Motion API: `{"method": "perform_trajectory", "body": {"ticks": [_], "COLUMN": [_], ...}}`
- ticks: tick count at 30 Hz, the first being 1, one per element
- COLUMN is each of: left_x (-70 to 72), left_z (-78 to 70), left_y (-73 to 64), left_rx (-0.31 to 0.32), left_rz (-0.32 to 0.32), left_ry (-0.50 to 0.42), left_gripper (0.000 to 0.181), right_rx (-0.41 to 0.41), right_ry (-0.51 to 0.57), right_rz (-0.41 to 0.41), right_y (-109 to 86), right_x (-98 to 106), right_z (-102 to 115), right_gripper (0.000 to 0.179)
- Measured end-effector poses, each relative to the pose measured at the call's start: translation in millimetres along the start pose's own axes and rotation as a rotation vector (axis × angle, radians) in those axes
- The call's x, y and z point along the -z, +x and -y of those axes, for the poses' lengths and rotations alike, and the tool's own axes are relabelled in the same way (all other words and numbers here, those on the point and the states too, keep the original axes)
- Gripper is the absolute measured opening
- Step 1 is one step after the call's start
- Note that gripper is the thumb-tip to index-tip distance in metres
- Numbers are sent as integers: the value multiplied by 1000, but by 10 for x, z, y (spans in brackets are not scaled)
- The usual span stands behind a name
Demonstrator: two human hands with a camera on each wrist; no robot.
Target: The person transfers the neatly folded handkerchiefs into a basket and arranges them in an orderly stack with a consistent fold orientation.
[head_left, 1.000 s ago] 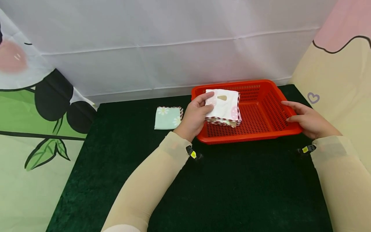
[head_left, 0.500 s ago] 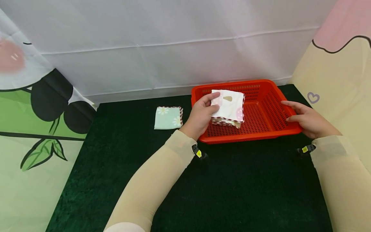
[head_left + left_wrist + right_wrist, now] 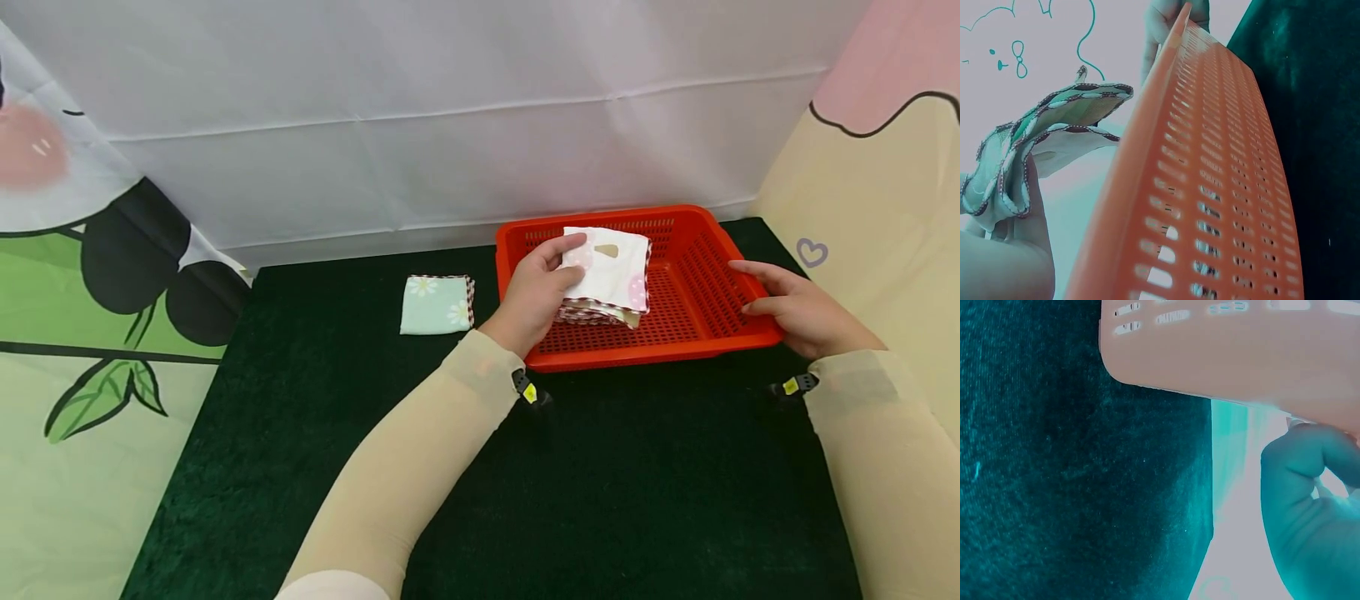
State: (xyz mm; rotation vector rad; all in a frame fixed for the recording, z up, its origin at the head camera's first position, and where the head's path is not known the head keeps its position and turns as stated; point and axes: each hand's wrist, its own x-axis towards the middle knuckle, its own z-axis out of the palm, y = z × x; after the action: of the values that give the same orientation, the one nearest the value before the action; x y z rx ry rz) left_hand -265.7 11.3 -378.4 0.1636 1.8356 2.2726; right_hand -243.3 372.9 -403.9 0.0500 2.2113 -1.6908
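My left hand [image 3: 531, 293] pinches a white folded handkerchief [image 3: 618, 279] with pink patches and checked edging, thumb and fingers at its left side. It hangs over the left half of a red plastic basket [image 3: 708, 340]. More checked-edged layers show just under it; whether they are also in the hand, I cannot tell. In the left wrist view, the handkerchief's edges [image 3: 1063, 128] bend upward beside the basket rim [image 3: 1124, 169]. My right hand [image 3: 810, 312] grips the basket's right rim. A folded mint handkerchief [image 3: 435, 307] with daisies lies left of the basket.
A dark green cloth [image 3: 637, 483] covers the table. Behind it hangs a white sheet [image 3: 450, 167], with printed sheets at both sides. Checked cloth [image 3: 1207, 231] shows through the basket's slots in the left wrist view.
My left hand has shifted to the right over the basket with the white handkerchief. The right hand, the basket and the mint handkerchief have stayed in place.
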Motion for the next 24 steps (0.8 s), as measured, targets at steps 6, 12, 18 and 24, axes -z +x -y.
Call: {"method": "perform_trajectory", "body": {"ticks": [6, 12, 18, 24], "left_x": [1, 0, -38, -51], "left_z": [11, 32, 94, 139], "left_y": [19, 50, 107, 153], "left_rx": [-7, -16, -7, -2], "left_rz": [30, 24, 9, 11], "left_ry": [-7, 2, 11, 11], "left_gripper": [40, 40, 39, 38], "right_rx": [-3, -7, -5, -7], "right_ry": [4, 6, -4, -24], "right_rz": [2, -1, 0, -2], "right_y": [45, 72, 82, 90], "right_x": [-73, -101, -89, -98], "right_z": [-44, -66, -78, -74], "right_gripper": [68, 68, 68, 69]}}
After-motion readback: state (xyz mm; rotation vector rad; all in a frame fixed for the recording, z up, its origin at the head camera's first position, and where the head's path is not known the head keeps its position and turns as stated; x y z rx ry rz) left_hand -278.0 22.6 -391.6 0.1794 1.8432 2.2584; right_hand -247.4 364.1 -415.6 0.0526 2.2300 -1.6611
